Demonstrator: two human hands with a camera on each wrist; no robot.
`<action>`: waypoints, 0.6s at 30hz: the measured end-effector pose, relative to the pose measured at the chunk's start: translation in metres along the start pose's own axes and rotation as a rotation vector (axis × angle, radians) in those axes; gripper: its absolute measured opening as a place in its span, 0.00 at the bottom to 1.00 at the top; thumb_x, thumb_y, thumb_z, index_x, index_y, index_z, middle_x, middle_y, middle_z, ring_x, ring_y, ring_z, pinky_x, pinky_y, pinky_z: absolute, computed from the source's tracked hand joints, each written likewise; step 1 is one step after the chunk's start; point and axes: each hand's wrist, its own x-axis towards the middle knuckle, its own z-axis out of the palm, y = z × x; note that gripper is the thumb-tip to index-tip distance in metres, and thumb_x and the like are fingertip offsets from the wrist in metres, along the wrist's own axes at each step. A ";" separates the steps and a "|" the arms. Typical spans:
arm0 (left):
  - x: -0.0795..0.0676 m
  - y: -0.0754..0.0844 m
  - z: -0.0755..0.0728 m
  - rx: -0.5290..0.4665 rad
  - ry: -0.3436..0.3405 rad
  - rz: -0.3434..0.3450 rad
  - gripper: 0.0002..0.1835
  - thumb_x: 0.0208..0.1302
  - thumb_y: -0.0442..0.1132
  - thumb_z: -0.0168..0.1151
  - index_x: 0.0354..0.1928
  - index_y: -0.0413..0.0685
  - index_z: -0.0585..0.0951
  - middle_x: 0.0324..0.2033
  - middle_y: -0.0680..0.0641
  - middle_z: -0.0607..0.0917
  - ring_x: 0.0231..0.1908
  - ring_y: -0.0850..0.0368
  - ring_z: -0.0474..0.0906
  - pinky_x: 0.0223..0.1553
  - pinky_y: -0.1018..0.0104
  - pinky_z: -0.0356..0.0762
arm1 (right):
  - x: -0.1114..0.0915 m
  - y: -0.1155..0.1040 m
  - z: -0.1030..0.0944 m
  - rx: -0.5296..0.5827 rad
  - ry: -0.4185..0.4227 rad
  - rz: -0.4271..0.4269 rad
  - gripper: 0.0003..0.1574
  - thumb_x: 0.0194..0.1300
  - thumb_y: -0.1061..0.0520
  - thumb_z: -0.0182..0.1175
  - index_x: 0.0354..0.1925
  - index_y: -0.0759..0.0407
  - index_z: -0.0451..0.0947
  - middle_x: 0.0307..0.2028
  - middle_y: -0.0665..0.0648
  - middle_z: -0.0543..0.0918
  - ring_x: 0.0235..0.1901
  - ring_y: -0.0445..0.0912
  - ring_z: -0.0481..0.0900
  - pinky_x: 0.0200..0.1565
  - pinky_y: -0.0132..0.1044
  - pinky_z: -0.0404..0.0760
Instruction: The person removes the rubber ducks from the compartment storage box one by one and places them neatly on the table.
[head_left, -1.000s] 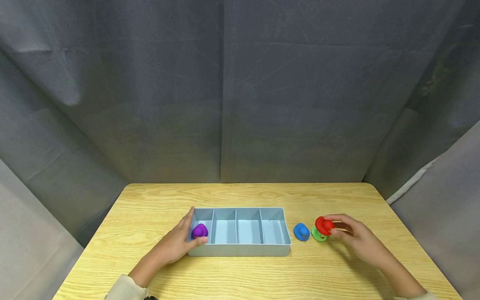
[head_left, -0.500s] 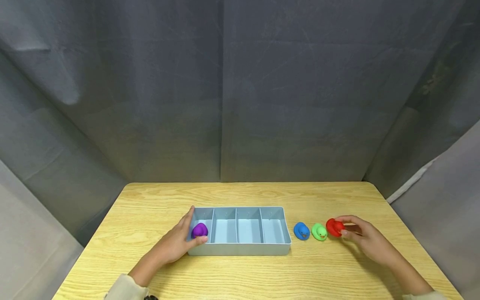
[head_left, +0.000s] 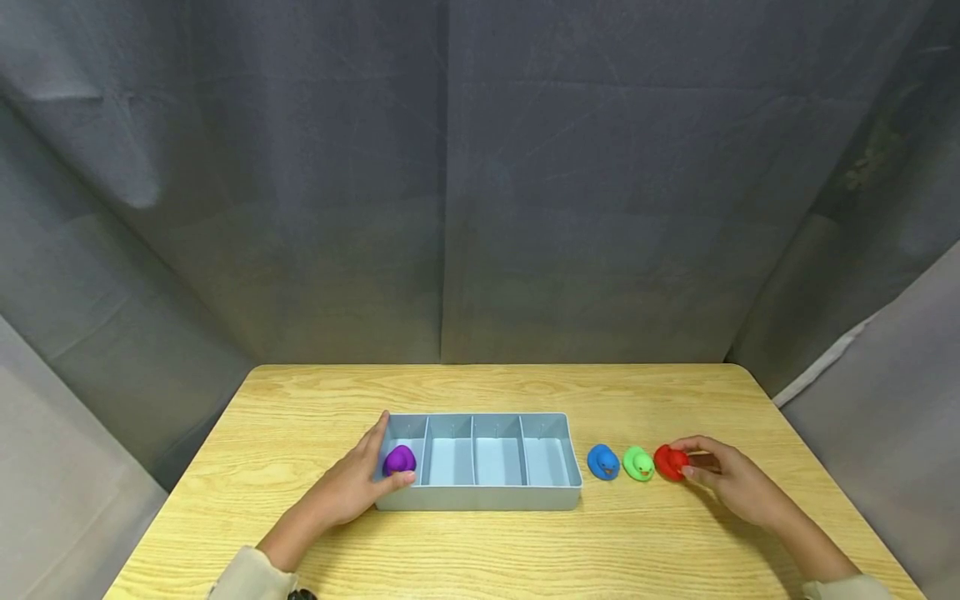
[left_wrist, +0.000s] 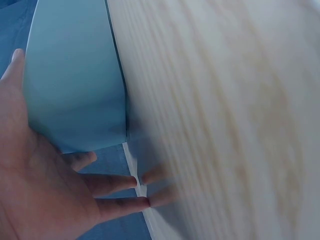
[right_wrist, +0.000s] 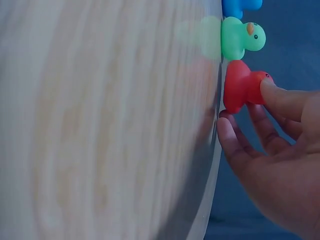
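Note:
At the left end of a light blue divided box [head_left: 480,498], my left hand [head_left: 347,490] grips the corner, its thumb over the front rim and its forefinger along the end wall. A purple rubber duck [head_left: 400,460] sits in the leftmost compartment, beside that thumb. Right of the box, my right hand [head_left: 738,485] pinches a red rubber duck [head_left: 670,462] by the head. In the right wrist view the red duck [right_wrist: 239,87] stands upright at the table surface, close beside the green rubber duck [right_wrist: 235,40]. A blue rubber duck [head_left: 603,462] stands between the green one and the box.
The wooden table [head_left: 480,554] has rounded far corners. Grey curtains [head_left: 480,183] hang behind it and at both sides. The box's other compartments [head_left: 498,461] hold nothing.
My right hand has carried the red duck rightward from over the green duck and lowered it to the table beside it. My left hand and the box have stayed put.

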 end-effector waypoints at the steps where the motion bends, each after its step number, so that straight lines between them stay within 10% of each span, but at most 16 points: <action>1: 0.000 0.000 0.000 0.000 0.000 0.000 0.59 0.66 0.70 0.61 0.84 0.57 0.36 0.82 0.39 0.47 0.78 0.32 0.50 0.72 0.30 0.55 | 0.000 0.001 0.000 -0.004 -0.006 0.006 0.22 0.74 0.64 0.61 0.63 0.71 0.74 0.57 0.71 0.80 0.49 0.44 0.84 0.43 0.33 0.85; 18: -0.002 0.003 -0.002 -0.013 -0.008 -0.003 0.60 0.67 0.69 0.61 0.84 0.56 0.36 0.82 0.38 0.46 0.77 0.31 0.52 0.71 0.30 0.57 | 0.002 0.005 -0.004 -0.037 -0.027 0.004 0.24 0.73 0.61 0.63 0.62 0.71 0.74 0.55 0.69 0.82 0.51 0.48 0.84 0.46 0.28 0.83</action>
